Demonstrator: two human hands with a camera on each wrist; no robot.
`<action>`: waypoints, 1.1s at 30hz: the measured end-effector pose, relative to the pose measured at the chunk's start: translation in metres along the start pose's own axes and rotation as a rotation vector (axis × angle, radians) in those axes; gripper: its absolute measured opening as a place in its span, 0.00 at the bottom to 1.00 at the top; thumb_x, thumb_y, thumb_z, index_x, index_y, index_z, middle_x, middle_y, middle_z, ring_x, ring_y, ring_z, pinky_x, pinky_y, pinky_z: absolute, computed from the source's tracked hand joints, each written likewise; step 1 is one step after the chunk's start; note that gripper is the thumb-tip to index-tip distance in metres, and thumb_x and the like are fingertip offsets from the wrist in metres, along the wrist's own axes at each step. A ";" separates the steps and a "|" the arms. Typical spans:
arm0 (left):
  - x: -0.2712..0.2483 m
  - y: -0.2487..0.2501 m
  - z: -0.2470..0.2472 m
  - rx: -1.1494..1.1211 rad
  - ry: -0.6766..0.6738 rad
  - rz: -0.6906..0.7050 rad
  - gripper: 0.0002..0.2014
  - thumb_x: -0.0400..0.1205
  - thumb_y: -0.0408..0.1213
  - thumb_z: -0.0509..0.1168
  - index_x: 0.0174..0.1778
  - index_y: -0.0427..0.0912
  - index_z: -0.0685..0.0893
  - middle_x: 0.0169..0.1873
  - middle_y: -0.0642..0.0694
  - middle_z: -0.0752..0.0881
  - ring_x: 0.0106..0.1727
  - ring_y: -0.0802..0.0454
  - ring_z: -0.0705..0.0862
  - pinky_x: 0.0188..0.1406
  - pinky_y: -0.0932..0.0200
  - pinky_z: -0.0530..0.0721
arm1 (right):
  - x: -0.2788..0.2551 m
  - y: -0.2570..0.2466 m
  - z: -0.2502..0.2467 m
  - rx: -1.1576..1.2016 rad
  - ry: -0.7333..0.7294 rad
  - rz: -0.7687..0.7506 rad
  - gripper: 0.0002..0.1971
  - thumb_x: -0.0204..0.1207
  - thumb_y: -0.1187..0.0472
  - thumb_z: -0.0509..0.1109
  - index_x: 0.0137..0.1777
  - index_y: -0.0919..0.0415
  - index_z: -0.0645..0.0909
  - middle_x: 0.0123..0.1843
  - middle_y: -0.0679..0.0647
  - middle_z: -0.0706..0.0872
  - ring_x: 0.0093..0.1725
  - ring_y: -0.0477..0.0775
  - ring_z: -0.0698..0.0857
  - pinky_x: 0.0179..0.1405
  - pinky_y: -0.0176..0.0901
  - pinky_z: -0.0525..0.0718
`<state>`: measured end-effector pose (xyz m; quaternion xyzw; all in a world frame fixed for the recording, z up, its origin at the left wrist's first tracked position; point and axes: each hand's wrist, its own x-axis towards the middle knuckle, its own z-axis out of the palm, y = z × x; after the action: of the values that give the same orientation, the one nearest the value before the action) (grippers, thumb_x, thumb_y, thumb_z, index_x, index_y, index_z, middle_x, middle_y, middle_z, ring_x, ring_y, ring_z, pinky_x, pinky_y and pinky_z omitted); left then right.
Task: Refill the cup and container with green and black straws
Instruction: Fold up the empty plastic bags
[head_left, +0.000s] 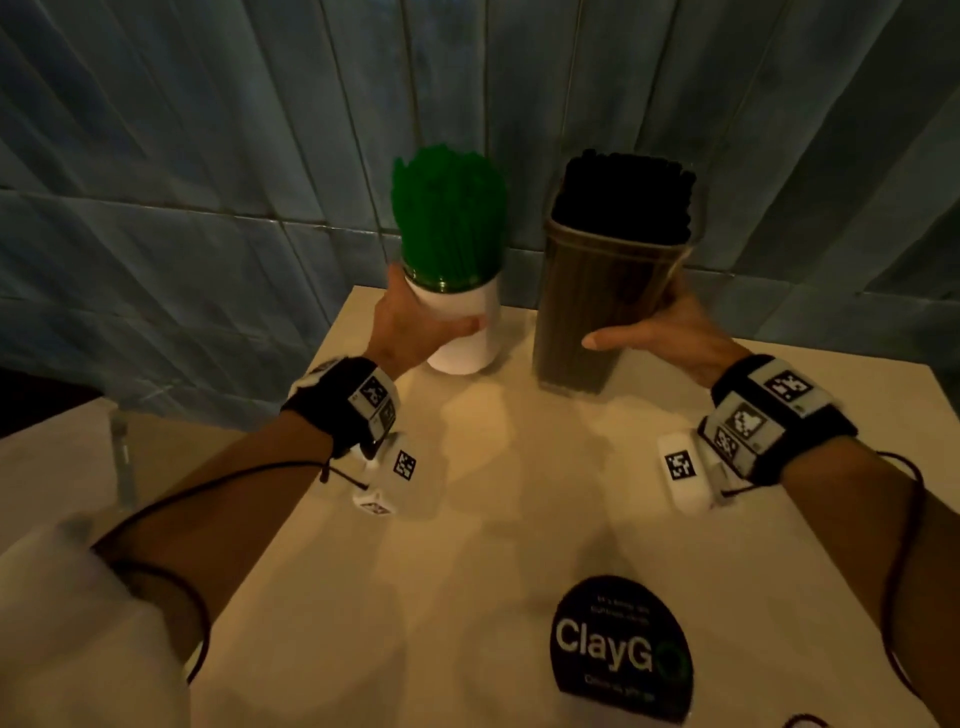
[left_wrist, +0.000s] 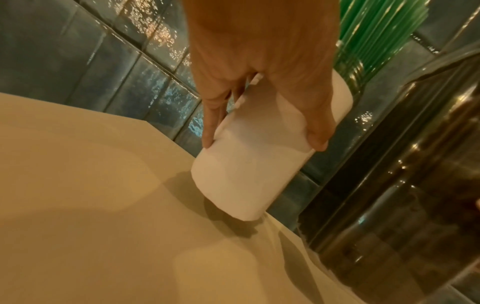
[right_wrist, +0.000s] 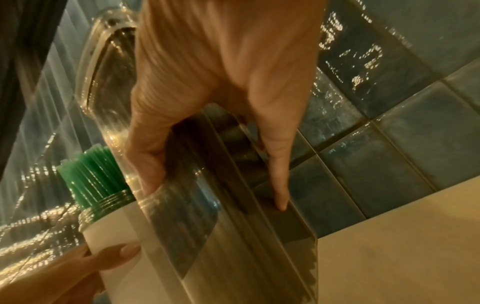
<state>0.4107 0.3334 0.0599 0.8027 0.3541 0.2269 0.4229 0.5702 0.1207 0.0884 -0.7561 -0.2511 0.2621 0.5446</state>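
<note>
- Our left hand (head_left: 410, 322) wraps its fingers round the white cup (head_left: 467, 332), packed with green straws (head_left: 449, 213), at eleven o'clock on the table (head_left: 493, 519).
- Our right hand (head_left: 670, 332) grips the clear container (head_left: 597, 312) of black straws (head_left: 623, 197) at one o'clock, just beside the cup.

A round black sticker (head_left: 621, 647) on the pale cream tabletop (head_left: 467, 571) reads "ClayGo" in large letters; its smaller lines are too blurred to read.
</note>
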 end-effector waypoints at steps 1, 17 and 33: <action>0.009 0.000 0.003 -0.020 -0.006 0.001 0.53 0.61 0.47 0.82 0.75 0.43 0.57 0.72 0.45 0.71 0.71 0.49 0.72 0.66 0.56 0.73 | 0.009 0.000 0.001 0.000 0.010 -0.004 0.51 0.54 0.71 0.84 0.76 0.52 0.61 0.69 0.48 0.75 0.66 0.49 0.76 0.64 0.49 0.79; 0.055 -0.022 0.030 -0.072 0.026 0.036 0.53 0.62 0.47 0.82 0.77 0.46 0.56 0.72 0.47 0.70 0.71 0.50 0.71 0.62 0.59 0.72 | 0.066 0.020 0.014 0.022 -0.004 0.024 0.54 0.55 0.71 0.84 0.77 0.48 0.57 0.70 0.49 0.76 0.68 0.53 0.77 0.60 0.61 0.83; 0.052 -0.038 0.039 0.046 -0.019 -0.029 0.54 0.63 0.48 0.81 0.78 0.44 0.53 0.75 0.44 0.68 0.74 0.44 0.68 0.69 0.53 0.69 | 0.064 0.031 0.020 -0.043 0.035 0.016 0.57 0.50 0.64 0.87 0.77 0.52 0.58 0.70 0.47 0.75 0.68 0.49 0.76 0.70 0.55 0.75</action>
<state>0.4555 0.3675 0.0108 0.8092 0.3666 0.2049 0.4108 0.6068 0.1686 0.0452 -0.7741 -0.2410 0.2477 0.5304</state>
